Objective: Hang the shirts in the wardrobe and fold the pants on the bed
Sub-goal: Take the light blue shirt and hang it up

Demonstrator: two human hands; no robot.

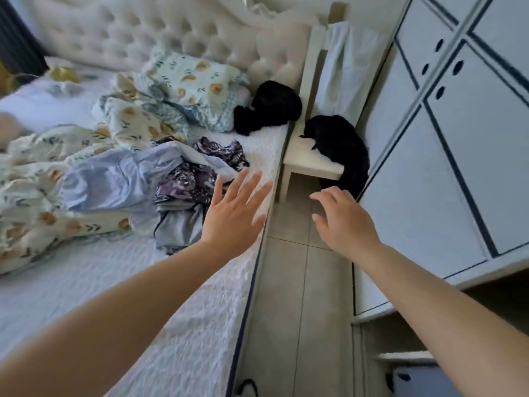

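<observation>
Clothes [160, 181] lie unsorted in a heap on the bed [86, 282] as the left hand [232, 213], fingers spread, and right hand [343, 222], loosely curled, reach empty beside the shut wardrobe [458, 138].

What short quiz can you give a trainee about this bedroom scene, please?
1. True or false: the left hand grips a shirt.
2. The black garment nearest the wardrobe lies on: A the chair; B a pillow; C the headboard.
3. Which hand hovers above the floor tiles, between bed and wardrobe?

Key: 1 false, it is open and holds nothing; 2 A; 3 the right hand.
</observation>
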